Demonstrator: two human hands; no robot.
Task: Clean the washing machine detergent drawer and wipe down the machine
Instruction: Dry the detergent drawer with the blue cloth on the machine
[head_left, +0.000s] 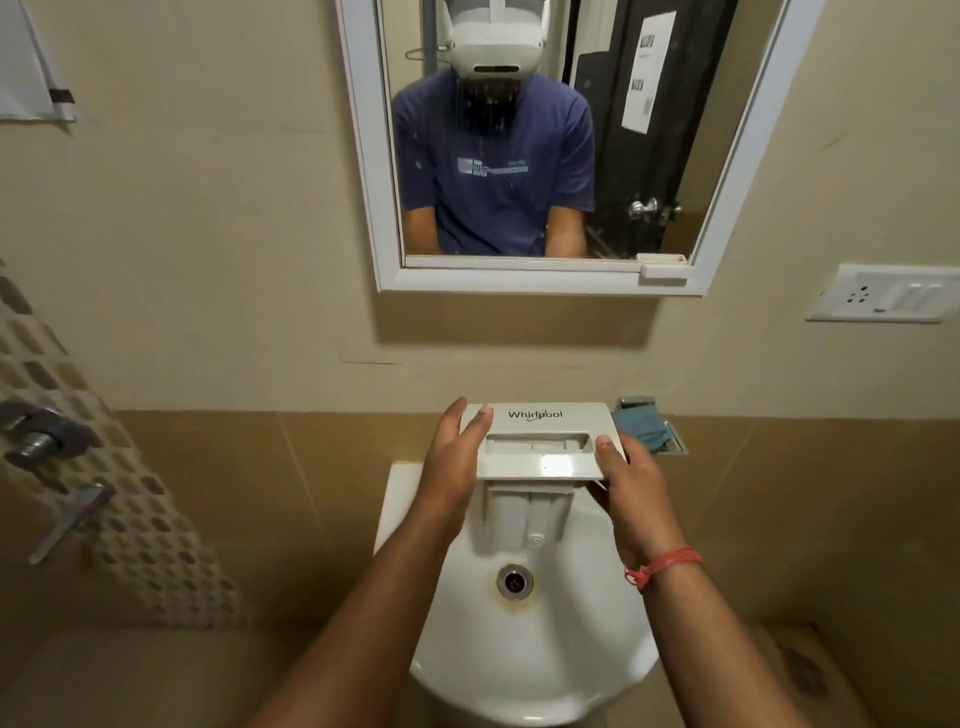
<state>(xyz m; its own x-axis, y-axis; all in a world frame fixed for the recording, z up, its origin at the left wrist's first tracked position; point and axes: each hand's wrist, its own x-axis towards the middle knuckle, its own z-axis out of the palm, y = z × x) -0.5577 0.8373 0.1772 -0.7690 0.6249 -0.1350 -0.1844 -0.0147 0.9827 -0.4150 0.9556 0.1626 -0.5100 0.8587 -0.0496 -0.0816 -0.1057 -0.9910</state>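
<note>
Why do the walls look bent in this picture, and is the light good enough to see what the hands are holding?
Head view: the wide-angle lens bows the wall edges and mirror frame outward. Light is dim and warm, yet the detergent drawer stays sharp, its logo readable, over the sink. The mirror throws a shadow on the wall beneath it. The tap at far left looks soft.

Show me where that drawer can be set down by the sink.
The basin is bare below the detergent drawer, around the drain. The flat rim corner left of the left hand is free. The wall tray, right, holds a blue cloth.
</note>
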